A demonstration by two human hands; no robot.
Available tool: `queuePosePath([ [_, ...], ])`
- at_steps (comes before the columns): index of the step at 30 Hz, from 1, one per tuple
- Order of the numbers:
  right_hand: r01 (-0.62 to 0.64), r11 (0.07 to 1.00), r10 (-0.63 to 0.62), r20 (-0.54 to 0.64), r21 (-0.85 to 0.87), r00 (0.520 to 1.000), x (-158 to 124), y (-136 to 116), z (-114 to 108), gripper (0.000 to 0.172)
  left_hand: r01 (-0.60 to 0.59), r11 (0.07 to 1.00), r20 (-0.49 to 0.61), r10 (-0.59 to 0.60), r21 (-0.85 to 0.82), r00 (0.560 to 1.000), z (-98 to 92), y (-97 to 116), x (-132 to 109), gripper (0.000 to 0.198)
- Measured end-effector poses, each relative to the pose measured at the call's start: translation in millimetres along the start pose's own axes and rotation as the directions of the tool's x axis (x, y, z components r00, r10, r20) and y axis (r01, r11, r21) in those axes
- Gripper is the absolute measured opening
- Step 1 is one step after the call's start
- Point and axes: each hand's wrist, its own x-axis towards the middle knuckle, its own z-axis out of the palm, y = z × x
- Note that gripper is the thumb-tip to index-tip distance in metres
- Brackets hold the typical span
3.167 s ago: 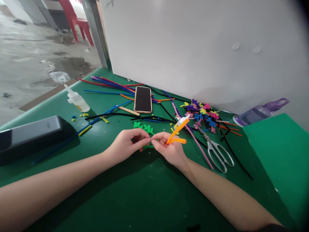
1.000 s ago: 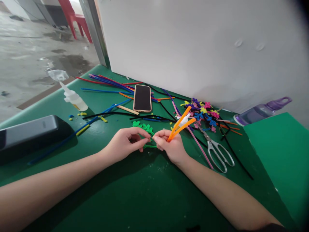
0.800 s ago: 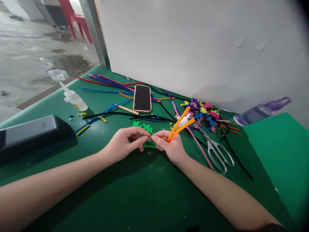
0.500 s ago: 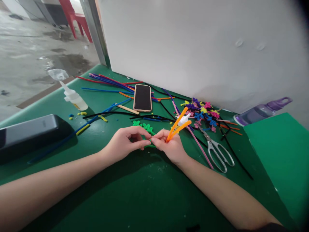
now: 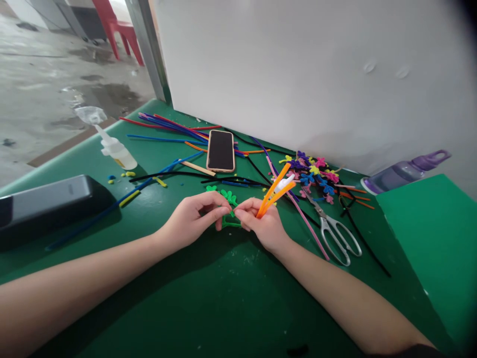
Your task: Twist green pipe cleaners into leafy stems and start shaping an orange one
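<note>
Over the middle of the green table, my left hand and my right hand meet fingertip to fingertip. Both pinch a green pipe cleaner, whose lower part curves below the fingers. Green looped pipe-cleaner shapes show just beyond my fingertips; whether they join the held piece I cannot tell. Two orange strips, which look like pipe cleaners, stick up out of my right hand. Behind them is a small white object, partly covered. Silver scissors lie to the right of my right hand, blades partly open.
A phone lies beyond my hands among loose pipe cleaners. To the left are a glue bottle and a dark grey case. Pipe-cleaner flowers pile at the right, near a purple bottle and a green board.
My left thumb and fingertips have shifted slightly up along the green pipe cleaner, and more of its lower curve shows. The orange strips stay in my right hand.
</note>
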Motion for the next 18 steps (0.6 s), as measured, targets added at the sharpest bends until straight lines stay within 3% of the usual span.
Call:
queuePosePath([
  [11,0.006,1.000,-0.006,0.003,0.020,1.000,0.7,2.7,-0.6,0.018,-0.034,0.999,0.106,0.030,0.035,0.994,0.6,-0.4,-3.2,0.019],
  [15,0.007,0.999,-0.007,0.019,0.048,1.000,0.8,1.6,0.2,0.017,-0.003,1.000,0.099,0.003,0.001,0.995,1.9,-0.2,-4.7,0.017],
  [18,0.011,0.999,-0.012,0.024,0.048,1.000,-0.1,0.5,1.3,0.014,-0.029,1.000,0.032,0.029,0.001,0.999,3.2,-1.5,-4.8,0.012],
])
